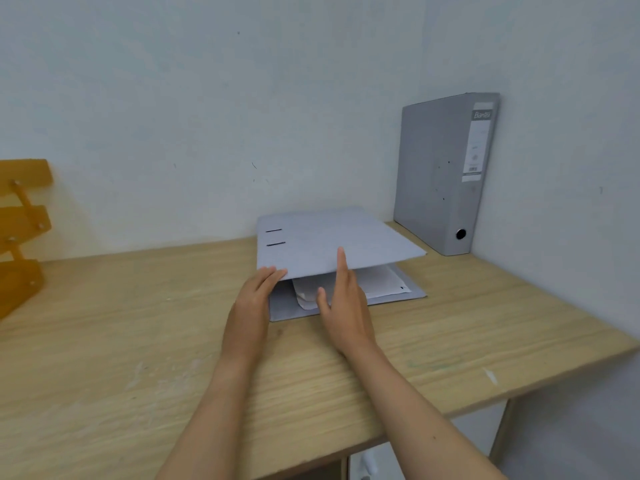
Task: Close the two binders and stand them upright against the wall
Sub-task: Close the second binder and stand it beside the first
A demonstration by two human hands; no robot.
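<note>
One grey binder stands upright and closed in the far right corner, against the wall. A second grey binder lies on the wooden desk, its cover partly lowered over white papers. My left hand touches the cover's near left corner with its fingertips. My right hand rests on the cover's front edge, index finger stretched flat on top, thumb below near the papers.
An orange tiered paper tray stands at the desk's far left. White walls meet behind the upright binder. The desk's right edge drops off close beside the binders.
</note>
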